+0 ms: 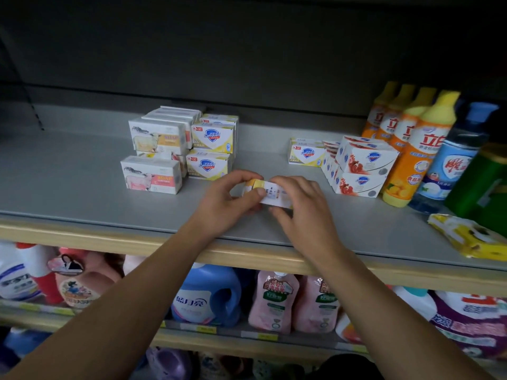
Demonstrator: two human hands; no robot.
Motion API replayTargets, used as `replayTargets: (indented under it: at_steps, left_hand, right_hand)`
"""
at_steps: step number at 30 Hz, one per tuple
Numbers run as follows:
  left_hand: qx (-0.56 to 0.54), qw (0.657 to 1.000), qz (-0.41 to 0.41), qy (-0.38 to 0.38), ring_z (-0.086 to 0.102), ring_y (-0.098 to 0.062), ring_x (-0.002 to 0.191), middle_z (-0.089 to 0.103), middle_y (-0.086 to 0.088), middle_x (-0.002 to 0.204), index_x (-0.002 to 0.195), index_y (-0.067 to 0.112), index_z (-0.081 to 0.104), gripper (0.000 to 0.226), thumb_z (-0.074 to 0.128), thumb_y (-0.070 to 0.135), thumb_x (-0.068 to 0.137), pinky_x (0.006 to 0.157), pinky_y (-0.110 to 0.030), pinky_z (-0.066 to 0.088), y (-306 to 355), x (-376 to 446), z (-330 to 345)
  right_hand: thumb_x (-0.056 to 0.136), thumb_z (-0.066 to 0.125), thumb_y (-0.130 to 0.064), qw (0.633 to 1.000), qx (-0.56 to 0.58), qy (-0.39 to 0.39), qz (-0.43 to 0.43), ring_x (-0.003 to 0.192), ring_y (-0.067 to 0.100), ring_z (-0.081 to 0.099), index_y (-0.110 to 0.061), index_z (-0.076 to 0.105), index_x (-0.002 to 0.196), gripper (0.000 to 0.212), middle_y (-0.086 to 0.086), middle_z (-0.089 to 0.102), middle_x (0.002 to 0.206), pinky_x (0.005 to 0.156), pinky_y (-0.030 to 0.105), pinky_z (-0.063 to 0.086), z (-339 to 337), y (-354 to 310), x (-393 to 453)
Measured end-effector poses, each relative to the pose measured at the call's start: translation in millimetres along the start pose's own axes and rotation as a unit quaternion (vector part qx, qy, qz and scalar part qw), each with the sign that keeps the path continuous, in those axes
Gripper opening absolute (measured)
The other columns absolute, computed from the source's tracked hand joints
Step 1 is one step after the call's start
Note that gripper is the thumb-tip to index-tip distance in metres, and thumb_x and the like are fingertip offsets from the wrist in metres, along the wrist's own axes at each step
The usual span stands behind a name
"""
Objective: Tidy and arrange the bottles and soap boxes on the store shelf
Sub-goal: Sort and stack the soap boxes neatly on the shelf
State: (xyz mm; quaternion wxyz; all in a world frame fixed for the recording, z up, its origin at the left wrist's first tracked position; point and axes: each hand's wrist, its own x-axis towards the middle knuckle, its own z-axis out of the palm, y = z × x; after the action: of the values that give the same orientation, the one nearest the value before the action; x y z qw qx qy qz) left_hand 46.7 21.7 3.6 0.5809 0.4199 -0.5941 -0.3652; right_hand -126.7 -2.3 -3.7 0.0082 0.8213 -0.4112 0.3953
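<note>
A small soap box [270,193] is pinched between the curled fingers of the left hand [229,200] and right hand [303,205], with orange bottles [411,149] seen at two o'clock.

Matt grey shelf [82,187], perhaps metal; cardboard boxes [211,138].

I stood in a shop, at a grey metal shelf [82,187] with a pale wooden front edge. Boxed soaps [212,138] of the same brand sat stacked in rows, and identical orange dish-soap bottles [411,149] lined up one behind another. Below, detergent jugs [208,294] stood over a rail carrying yellow price tags [204,329].
</note>
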Motion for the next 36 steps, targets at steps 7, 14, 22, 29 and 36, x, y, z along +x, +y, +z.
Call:
replayTargets:
  at_steps: [7, 14, 22, 29, 36]
  left_hand:
    - [0.338, 0.941, 0.017, -0.020, 0.066, -0.020, 0.093, 0.066, -0.001, 0.120, 0.122, 0.018, 0.062, 0.034, 0.059, 0.036, 0.093, 0.091, -0.029, 0.049, -20.7, 54.5, 6.4]
    - [0.558, 0.818, 0.022, -0.140, 0.046, -0.022, 0.132, 0.054, -0.001, 0.140, 0.134, 0.021, 0.055, 0.075, 0.032, 0.070, 0.082, 0.108, -0.035, 0.037, -56.5, 78.7, 5.3]
    - [0.556, 0.817, 0.032, -0.147, 0.038, -0.015, 0.138, 0.048, 0.005, 0.146, 0.137, 0.029, 0.052, 0.083, 0.019, 0.072, 0.075, 0.114, -0.035, 0.029, -70.1, 83.2, 1.3]
    - [0.542, 0.830, 0.032, -0.126, 0.042, -0.017, 0.133, 0.053, 0.007, 0.139, 0.129, 0.031, 0.058, 0.068, 0.032, 0.064, 0.075, 0.111, -0.036, 0.032, -72.8, 83.8, 0.3]
    - [0.538, 0.833, 0.026, -0.127, 0.042, -0.016, 0.134, 0.054, 0.008, 0.138, 0.129, 0.032, 0.058, 0.068, 0.031, 0.064, 0.075, 0.112, -0.036, 0.030, -72.0, 84.8, 0.9]
  right_hand:
    - [0.090, 0.066, -0.021, 0.996, -0.029, -0.016, 0.079, 0.119, 0.025, 0.046, -0.022, 0.052, 0.137, 0.049, 0.003, 0.054, 0.131, 0.099, 0.033, 0.035, -23.3, 46.1, 16.0]
    - [0.094, 0.060, -0.022, 0.980, -0.178, -0.052, 0.077, 0.123, 0.030, 0.045, -0.013, 0.049, 0.137, 0.045, 0.011, 0.052, 0.136, 0.106, 0.039, 0.033, -14.0, 81.3, 74.7]
    - [0.093, 0.061, -0.014, 0.957, -0.258, -0.091, 0.097, 0.120, 0.032, 0.050, -0.014, 0.047, 0.142, 0.051, 0.014, 0.052, 0.134, 0.099, 0.044, 0.042, 26.9, 117.4, 147.0]
    - [0.089, 0.056, 0.000, 0.947, -0.280, -0.115, 0.109, 0.120, 0.037, 0.050, -0.018, 0.045, 0.144, 0.059, 0.017, 0.051, 0.134, 0.097, 0.045, 0.044, 52.9, 146.2, 160.4]
    - [0.086, 0.054, 0.003, 0.943, -0.287, -0.111, 0.125, 0.123, 0.042, 0.047, -0.015, 0.044, 0.145, 0.062, 0.020, 0.047, 0.137, 0.098, 0.047, 0.045, 66.1, 151.9, 157.4]
